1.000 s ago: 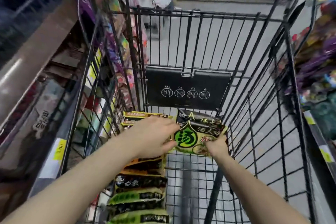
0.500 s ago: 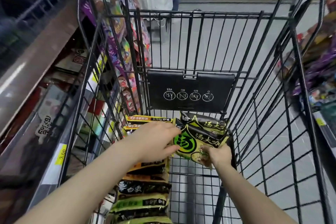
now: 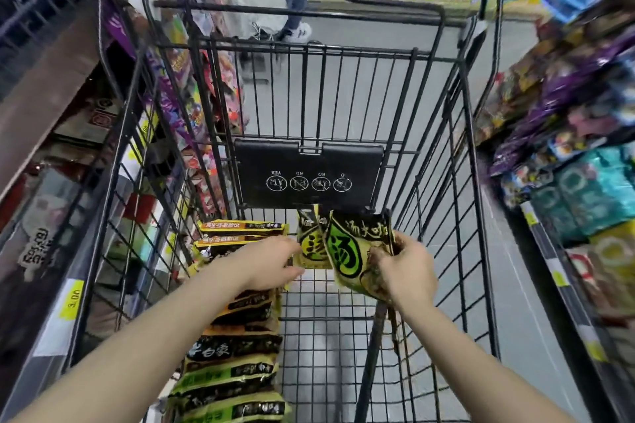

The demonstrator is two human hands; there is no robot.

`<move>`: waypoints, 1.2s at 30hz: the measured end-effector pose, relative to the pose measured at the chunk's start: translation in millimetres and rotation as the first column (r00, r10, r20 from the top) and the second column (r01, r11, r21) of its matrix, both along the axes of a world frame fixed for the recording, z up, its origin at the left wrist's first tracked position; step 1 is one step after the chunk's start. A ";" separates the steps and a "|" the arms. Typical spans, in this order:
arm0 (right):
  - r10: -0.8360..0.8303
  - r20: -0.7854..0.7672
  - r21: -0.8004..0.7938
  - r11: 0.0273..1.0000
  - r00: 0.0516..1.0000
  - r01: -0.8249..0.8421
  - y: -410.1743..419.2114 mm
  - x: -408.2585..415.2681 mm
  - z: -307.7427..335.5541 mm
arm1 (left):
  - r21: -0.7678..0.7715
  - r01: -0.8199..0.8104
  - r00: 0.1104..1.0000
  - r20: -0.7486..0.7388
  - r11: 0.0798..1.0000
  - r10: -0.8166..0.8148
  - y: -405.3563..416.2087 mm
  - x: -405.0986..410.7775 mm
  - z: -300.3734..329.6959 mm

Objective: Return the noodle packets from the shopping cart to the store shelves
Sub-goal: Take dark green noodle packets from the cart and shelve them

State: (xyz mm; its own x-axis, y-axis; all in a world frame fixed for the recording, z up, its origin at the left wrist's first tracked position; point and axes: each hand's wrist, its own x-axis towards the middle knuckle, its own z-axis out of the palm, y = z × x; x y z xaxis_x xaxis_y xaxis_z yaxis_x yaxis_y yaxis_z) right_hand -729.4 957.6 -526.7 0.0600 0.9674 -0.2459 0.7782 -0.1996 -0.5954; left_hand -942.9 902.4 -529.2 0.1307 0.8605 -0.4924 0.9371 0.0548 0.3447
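This is a shop, a supermarket aisle seen from behind a black wire shopping cart (image 3: 457,161). Store shelves (image 3: 563,134) packed with bright, coloured snack and food packets run along both sides of a grey tiled floor (image 3: 347,96). Yellow price tags (image 3: 71,299) are fixed to the shelf edges, one reading 3.00. The cart carries a black child-seat flap (image 3: 309,175) printed with round safety pictograms, and noodle packets (image 3: 233,364) lie stacked inside it. Farther down the aisle stand another person's legs and sneakers (image 3: 295,29), with more stocked shelving behind.
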 end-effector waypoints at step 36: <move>0.166 -0.328 0.328 0.943 0.930 -0.053 6.1 32.6 85.9 | -0.161 -0.724 0.572 0.403 0.670 0.715 51.3 39.1 -109.9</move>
